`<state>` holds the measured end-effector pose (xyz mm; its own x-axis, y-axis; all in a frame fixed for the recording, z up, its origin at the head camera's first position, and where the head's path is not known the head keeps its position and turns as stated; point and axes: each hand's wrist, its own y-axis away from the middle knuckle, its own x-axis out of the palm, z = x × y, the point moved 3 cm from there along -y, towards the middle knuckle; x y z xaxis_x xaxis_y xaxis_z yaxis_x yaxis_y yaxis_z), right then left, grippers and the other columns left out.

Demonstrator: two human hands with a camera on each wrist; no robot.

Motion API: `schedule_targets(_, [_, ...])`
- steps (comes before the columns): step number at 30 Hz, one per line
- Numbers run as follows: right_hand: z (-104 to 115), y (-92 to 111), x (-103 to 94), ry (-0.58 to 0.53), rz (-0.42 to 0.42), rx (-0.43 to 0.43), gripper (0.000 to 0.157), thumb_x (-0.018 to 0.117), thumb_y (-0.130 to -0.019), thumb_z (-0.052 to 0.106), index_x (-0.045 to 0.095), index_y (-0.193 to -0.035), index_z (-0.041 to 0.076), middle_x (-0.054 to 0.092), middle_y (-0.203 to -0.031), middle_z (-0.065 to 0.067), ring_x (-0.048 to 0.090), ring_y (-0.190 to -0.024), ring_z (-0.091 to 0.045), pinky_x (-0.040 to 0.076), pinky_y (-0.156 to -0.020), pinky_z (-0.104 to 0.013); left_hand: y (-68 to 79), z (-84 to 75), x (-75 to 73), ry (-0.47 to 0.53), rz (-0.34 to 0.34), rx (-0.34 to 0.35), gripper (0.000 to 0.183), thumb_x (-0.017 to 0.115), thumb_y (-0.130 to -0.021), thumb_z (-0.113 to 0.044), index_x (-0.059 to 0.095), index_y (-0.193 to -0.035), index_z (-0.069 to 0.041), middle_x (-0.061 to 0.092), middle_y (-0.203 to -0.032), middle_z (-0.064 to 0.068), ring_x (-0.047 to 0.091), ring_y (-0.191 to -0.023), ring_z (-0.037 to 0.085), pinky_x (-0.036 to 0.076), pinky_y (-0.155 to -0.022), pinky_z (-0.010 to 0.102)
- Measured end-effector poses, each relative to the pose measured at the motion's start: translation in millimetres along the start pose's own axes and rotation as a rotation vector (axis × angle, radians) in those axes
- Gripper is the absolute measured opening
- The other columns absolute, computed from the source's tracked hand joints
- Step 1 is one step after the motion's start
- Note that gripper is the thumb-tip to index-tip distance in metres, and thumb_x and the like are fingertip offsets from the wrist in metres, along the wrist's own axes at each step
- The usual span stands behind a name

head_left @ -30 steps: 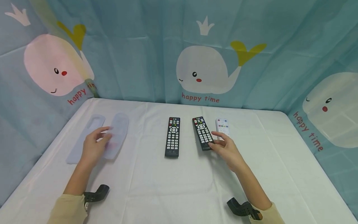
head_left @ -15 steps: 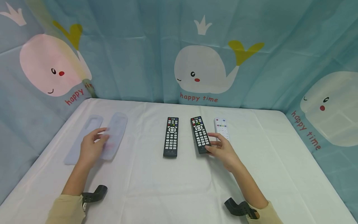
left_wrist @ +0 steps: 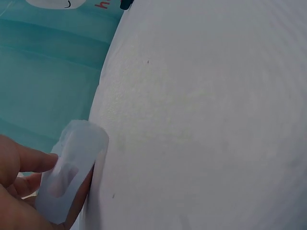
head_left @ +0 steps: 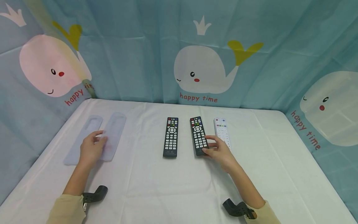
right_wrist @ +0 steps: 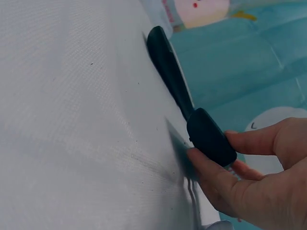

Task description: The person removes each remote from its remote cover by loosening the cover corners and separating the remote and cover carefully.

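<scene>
My left hand [head_left: 90, 150] pinches a translucent silicone remote cover [head_left: 115, 132] by its side edge. The left wrist view shows this cover [left_wrist: 79, 143] tilted, with the thumb and fingers on either side of its near end. A second pale cover [head_left: 79, 144] lies left of it, partly behind the hand. My right hand [head_left: 221, 155] grips the lower end of a black remote control [head_left: 199, 133], thumb on its front edge and fingers along the right side. In the right wrist view a shadow on the cloth lies beside the held remote [right_wrist: 211, 139].
Another black remote control [head_left: 171, 137] lies upright in the middle of the white tablecloth [head_left: 156, 180]. A white remote [head_left: 222, 126] lies to the right, partly behind the right hand's fingers. A teal curtain [head_left: 134, 68] with whale prints stands behind the table.
The right hand has brought its black remote slightly left and toward the person, turning it a little straighter. More of the white remote shows. The left hand keeps the cover nearly in place.
</scene>
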<state>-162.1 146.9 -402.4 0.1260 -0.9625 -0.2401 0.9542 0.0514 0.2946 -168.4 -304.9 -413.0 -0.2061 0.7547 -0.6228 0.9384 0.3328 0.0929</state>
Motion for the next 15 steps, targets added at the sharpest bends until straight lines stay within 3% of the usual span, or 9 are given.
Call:
schedule_targets(6, [-2.8, 0.3, 0.9, 0.049, -0.019, -0.006, 0.056, 0.070, -0.097, -0.005, 0.052, -0.149, 0.005, 0.053, -0.128, -0.026, 0.062, -0.105, -0.026, 0.062, -0.088, -0.032, -0.3, 0.2, -0.2, 0.001, 0.017, -0.018, 0.051, 0.052, -0.110, -0.016, 0.044, -0.153, 0.008, 0.054, -0.134, 0.034, 0.058, -0.111, 0.040, 0.046, -0.066, 0.020])
schedule_targets(10, [-4.5, 0.5, 1.5, 0.069, -0.024, -0.010, 0.056, 0.071, -0.096, -0.004, 0.053, -0.148, 0.006, 0.053, -0.124, -0.023, 0.061, -0.101, -0.024, 0.061, -0.084, -0.029, 0.9, -0.7, -1.0, 0.000, 0.011, -0.022, 0.050, 0.051, -0.110, -0.016, 0.046, -0.152, 0.010, 0.053, -0.140, 0.037, 0.056, -0.124, 0.049, 0.058, -0.087, 0.044])
schedule_targets(13, [-4.6, 0.7, 2.3, 0.080, -0.026, -0.016, 0.056, 0.071, -0.096, -0.003, 0.054, -0.148, 0.006, 0.054, -0.122, -0.023, 0.062, -0.100, -0.024, 0.060, -0.082, -0.029, 1.1, -1.3, -2.6, -0.001, 0.005, -0.019, 0.048, 0.051, -0.109, -0.015, 0.048, -0.150, 0.011, 0.052, -0.143, 0.038, 0.054, -0.130, 0.053, 0.051, -0.103, 0.060])
schedule_targets(15, [-4.3, 1.0, 2.8, 0.093, -0.032, -0.022, 0.055, 0.071, -0.096, -0.003, 0.054, -0.148, 0.006, 0.055, -0.121, -0.022, 0.062, -0.099, -0.024, 0.059, -0.081, -0.029, 1.1, -1.4, -4.1, -0.007, 0.004, -0.017, 0.048, 0.051, -0.109, -0.013, 0.049, -0.149, 0.012, 0.053, -0.145, 0.038, 0.054, -0.132, 0.053, 0.048, -0.107, 0.060])
